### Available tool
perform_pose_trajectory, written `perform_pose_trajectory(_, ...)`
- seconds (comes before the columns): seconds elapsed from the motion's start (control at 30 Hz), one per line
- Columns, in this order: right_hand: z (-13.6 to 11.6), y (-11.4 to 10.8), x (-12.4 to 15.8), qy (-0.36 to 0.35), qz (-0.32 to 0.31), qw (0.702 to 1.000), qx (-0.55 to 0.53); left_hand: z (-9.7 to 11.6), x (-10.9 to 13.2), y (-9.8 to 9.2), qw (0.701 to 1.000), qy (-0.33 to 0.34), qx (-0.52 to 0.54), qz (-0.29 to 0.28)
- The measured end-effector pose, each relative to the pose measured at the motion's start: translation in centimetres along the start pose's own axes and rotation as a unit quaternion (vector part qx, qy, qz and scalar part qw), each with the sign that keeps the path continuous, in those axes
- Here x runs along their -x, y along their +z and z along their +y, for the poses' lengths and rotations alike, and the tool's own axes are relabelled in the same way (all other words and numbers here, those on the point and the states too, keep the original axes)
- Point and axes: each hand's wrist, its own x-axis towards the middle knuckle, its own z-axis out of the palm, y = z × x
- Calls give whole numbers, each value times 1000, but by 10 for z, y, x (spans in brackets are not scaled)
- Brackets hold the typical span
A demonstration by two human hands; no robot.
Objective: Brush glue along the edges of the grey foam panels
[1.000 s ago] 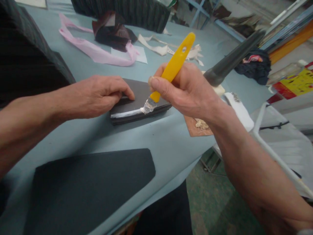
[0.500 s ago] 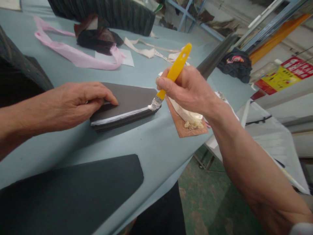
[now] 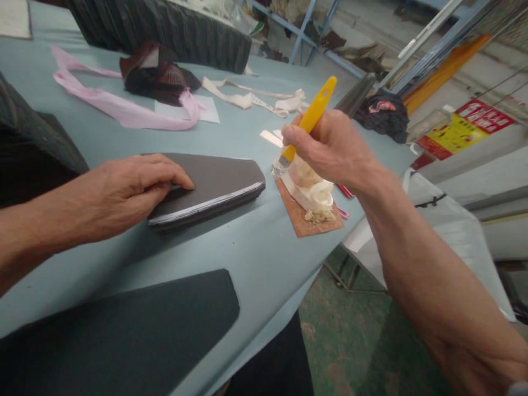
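Observation:
My left hand [image 3: 140, 181] lies on top of a stack of dark grey tapered sheets [image 3: 223, 173], its fingers pressed down along the upper face. A strip of white paste runs along the stack's near edges. In my right hand [image 3: 338, 146] is a paintbrush [image 3: 317, 105] with a yellow handle, gripped between thumb and fingers. Its paste-coated bristles point down, to the right of the stack and apart from it. Close under the brush sits a whitish, paste-crusted container [image 3: 307, 190] on a brown board [image 3: 297, 223], partly hidden by my right hand.
A large dark panel [image 3: 124, 330] lies along the table's near edge. Behind the stack are a pink cloth strip [image 3: 111, 110], a dark bundle [image 3: 159, 80] and pale ribbons [image 3: 235, 99]. Dark stacked pieces [image 3: 165, 36] stand at the back. Beyond the right edge is a white-covered surface [image 3: 449, 225].
The brush in my right hand has left the stack's right corner and moved right, over beside the paste container. My left hand stays on the stack. The whole view has shifted slightly.

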Motion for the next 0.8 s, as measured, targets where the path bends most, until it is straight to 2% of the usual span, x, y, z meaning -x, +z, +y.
perform_pose_trajectory(0.13,-13,6,3,-7,41,997,-67,6,6,2,1000,16,2,4)
perform_pose_trajectory(0.27,-27,27,-8,-20,66,983,-169,11,14,6,1000,14,10,7)
perform_pose_trajectory(0.43,-41,58,-42,-61,34,968,-241,17,18,9,1000,0,10,25)
perform_pose_trajectory(0.57,-49,81,-66,-64,-10,958,-280,25,17,10,1000,-8,8,22)
perform_pose_trajectory(0.8,-58,109,-85,-85,-36,952,-291,38,12,10,999,-47,-16,4)
